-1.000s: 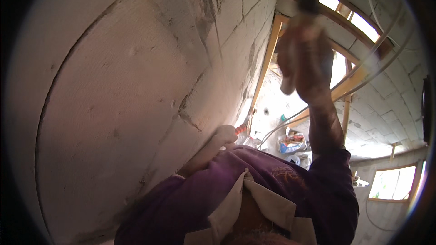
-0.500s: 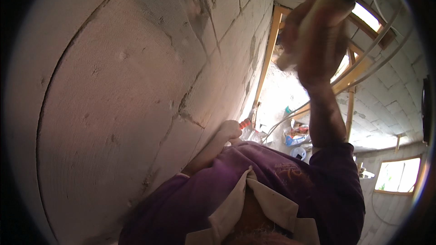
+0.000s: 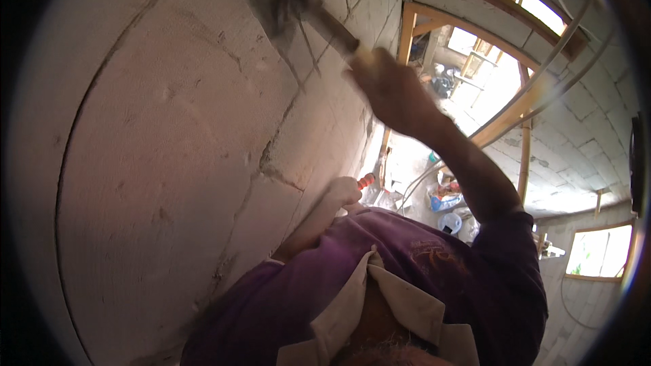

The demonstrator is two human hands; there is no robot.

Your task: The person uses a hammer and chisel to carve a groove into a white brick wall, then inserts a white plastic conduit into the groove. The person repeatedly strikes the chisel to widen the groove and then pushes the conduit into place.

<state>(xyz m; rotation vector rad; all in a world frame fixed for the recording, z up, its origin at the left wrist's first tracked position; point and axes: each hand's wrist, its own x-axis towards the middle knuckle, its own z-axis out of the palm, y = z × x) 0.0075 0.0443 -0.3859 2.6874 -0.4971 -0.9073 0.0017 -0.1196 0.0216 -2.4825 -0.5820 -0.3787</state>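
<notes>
My right hand (image 3: 399,91) is raised in front of the wall, its fingers wrapped round the handle of a hammer (image 3: 333,28). The hammer's dark head, smeared by motion, is at the upper part of the pale block wall (image 3: 169,156); whether it touches the wall I cannot tell. Low beside my chest and close to the wall, my left hand (image 3: 344,192) is closed on an orange-red ribbed grip (image 3: 366,181). What the grip belongs to is hidden. Dark joint lines and a chipped seam run across the wall.
Pale cables (image 3: 542,95) hang past my right arm. Beyond them stand a wooden door frame (image 3: 468,20) and a wooden post (image 3: 524,156). A pale blue bucket (image 3: 449,223) and several bags lie on the floor below. A bright window (image 3: 598,251) is at the far right.
My right hand has swung left and slightly down, bringing the hammer from the upper right over to the wall. The left hand has stayed in place.
</notes>
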